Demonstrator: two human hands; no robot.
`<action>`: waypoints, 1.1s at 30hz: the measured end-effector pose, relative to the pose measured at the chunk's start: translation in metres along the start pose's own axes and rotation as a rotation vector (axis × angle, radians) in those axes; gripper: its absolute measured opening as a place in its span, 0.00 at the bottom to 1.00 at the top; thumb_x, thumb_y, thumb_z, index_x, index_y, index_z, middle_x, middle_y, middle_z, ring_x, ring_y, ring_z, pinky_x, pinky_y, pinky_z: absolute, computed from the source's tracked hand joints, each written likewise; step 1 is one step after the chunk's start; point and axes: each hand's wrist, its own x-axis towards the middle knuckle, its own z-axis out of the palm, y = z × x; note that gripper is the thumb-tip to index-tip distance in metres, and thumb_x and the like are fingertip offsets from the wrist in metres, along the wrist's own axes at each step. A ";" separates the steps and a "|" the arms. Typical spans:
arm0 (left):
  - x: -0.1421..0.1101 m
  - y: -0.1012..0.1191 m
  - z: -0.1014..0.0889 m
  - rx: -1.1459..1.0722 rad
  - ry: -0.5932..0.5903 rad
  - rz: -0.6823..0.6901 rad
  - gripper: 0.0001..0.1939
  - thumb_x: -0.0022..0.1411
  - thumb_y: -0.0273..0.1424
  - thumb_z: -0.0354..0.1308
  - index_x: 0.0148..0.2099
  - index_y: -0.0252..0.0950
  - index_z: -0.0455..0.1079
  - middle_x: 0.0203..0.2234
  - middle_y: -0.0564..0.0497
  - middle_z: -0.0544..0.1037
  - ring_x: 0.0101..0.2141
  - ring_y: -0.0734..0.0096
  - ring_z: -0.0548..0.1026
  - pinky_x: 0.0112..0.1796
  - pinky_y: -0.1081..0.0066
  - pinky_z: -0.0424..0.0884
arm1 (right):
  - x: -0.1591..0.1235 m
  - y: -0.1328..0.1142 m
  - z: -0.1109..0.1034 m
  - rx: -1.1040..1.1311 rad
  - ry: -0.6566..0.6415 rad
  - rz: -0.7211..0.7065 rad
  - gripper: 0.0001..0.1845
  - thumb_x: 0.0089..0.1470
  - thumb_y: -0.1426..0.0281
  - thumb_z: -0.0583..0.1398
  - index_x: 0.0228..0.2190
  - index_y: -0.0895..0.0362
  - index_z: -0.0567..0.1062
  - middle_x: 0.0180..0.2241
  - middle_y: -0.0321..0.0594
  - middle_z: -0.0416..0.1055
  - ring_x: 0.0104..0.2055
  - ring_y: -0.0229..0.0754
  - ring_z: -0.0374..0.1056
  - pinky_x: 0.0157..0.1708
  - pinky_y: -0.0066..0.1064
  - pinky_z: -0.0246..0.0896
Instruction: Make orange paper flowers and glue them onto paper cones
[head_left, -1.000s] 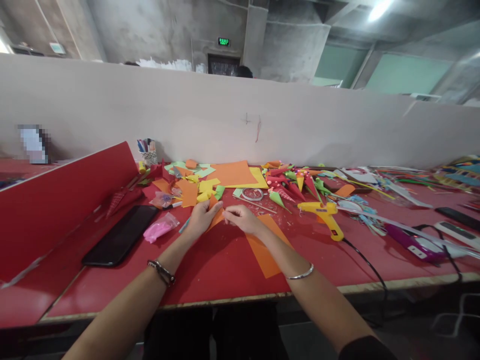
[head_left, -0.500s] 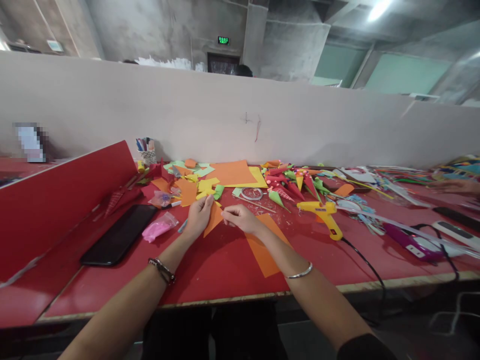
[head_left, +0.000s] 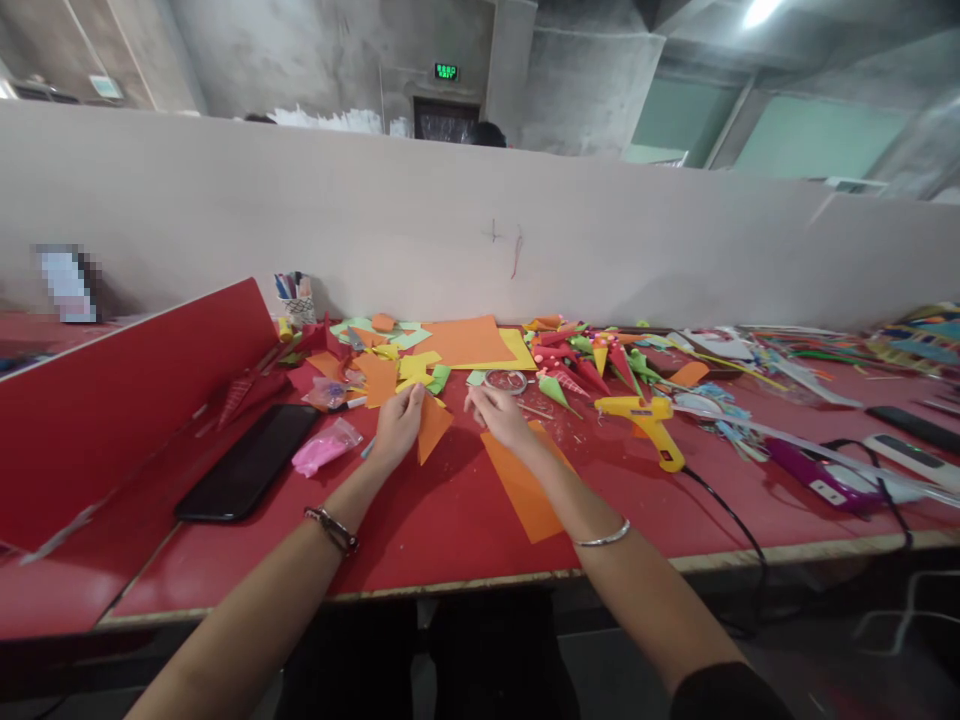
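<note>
My left hand (head_left: 399,428) is closed on a folded piece of orange paper (head_left: 433,430), pinching its left side so that the pointed end hangs down over the table. My right hand (head_left: 501,415) is a short way to the right, apart from that paper. Its fingers are drawn together in a pinch, and whatever may be between them is too small to make out. Beneath my right wrist an orange paper sheet (head_left: 525,490) lies flat. A yellow glue gun (head_left: 649,425) rests on the table to the right, its black cord trailing over the front edge.
Paper cones (head_left: 574,365) in several colours are heaped behind my right hand, near a clear ring-shaped roll (head_left: 505,382). Orange and yellow sheets (head_left: 472,342) lie at the back. On the left are a black phone (head_left: 247,462), a pink packet (head_left: 326,448) and a pen cup (head_left: 298,300).
My right hand has moved away from the folded orange paper, up and to the right. My left hand keeps hold of the paper, which shows more now. A hand at the far right edge has gone.
</note>
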 end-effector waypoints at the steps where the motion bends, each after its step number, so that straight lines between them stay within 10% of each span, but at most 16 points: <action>1: 0.001 -0.002 0.000 0.015 -0.001 0.015 0.18 0.59 0.39 0.41 0.25 0.35 0.62 0.14 0.58 0.55 0.18 0.76 0.57 0.22 0.75 0.53 | 0.000 -0.001 -0.006 -0.096 0.002 -0.015 0.17 0.53 0.61 0.47 0.22 0.57 0.66 0.16 0.31 0.59 0.20 0.33 0.56 0.23 0.25 0.50; 4: 0.003 -0.009 0.000 0.036 0.028 0.060 0.10 0.59 0.33 0.43 0.35 0.36 0.64 0.21 0.56 0.63 0.23 0.75 0.63 0.26 0.75 0.59 | -0.006 -0.002 -0.028 -0.411 -0.149 -0.020 0.10 0.48 0.64 0.54 0.30 0.56 0.69 0.28 0.37 0.67 0.30 0.37 0.62 0.30 0.27 0.54; 10: 0.007 -0.020 0.005 0.036 0.044 0.057 0.17 0.52 0.22 0.46 0.46 0.36 0.58 0.34 0.51 0.62 0.22 0.80 0.62 0.29 0.74 0.64 | -0.028 0.008 -0.062 -0.777 -0.408 0.203 0.44 0.33 0.56 0.64 0.52 0.56 0.58 0.52 0.51 0.55 0.54 0.56 0.51 0.47 0.40 0.50; 14: 0.002 -0.011 0.001 0.157 -0.027 0.190 0.16 0.53 0.24 0.48 0.45 0.36 0.60 0.35 0.50 0.61 0.27 0.77 0.65 0.34 0.71 0.66 | -0.035 0.015 -0.065 -0.747 -0.401 0.237 0.49 0.33 0.54 0.63 0.55 0.55 0.52 0.53 0.51 0.50 0.56 0.55 0.46 0.50 0.42 0.47; 22: -0.014 0.021 -0.007 0.475 -0.590 0.619 0.09 0.52 0.35 0.54 0.34 0.40 0.71 0.40 0.49 0.65 0.42 0.64 0.62 0.44 0.64 0.57 | -0.033 0.015 -0.059 -0.657 -0.377 0.128 0.28 0.36 0.65 0.64 0.42 0.60 0.66 0.46 0.49 0.57 0.45 0.47 0.59 0.43 0.36 0.55; 28: -0.013 0.019 -0.008 0.546 -0.609 0.556 0.15 0.55 0.41 0.49 0.28 0.38 0.71 0.31 0.50 0.71 0.37 0.65 0.65 0.42 0.63 0.53 | -0.032 -0.011 -0.072 -0.713 -0.352 -0.028 0.08 0.44 0.76 0.57 0.31 0.59 0.69 0.33 0.41 0.69 0.36 0.42 0.64 0.35 0.30 0.56; 33: -0.014 0.019 -0.005 0.564 -0.573 0.523 0.21 0.62 0.37 0.40 0.26 0.35 0.68 0.25 0.51 0.71 0.29 0.71 0.67 0.39 0.65 0.53 | -0.045 -0.054 -0.075 -0.871 0.057 -0.337 0.10 0.54 0.74 0.50 0.35 0.57 0.69 0.35 0.43 0.69 0.39 0.43 0.63 0.39 0.33 0.54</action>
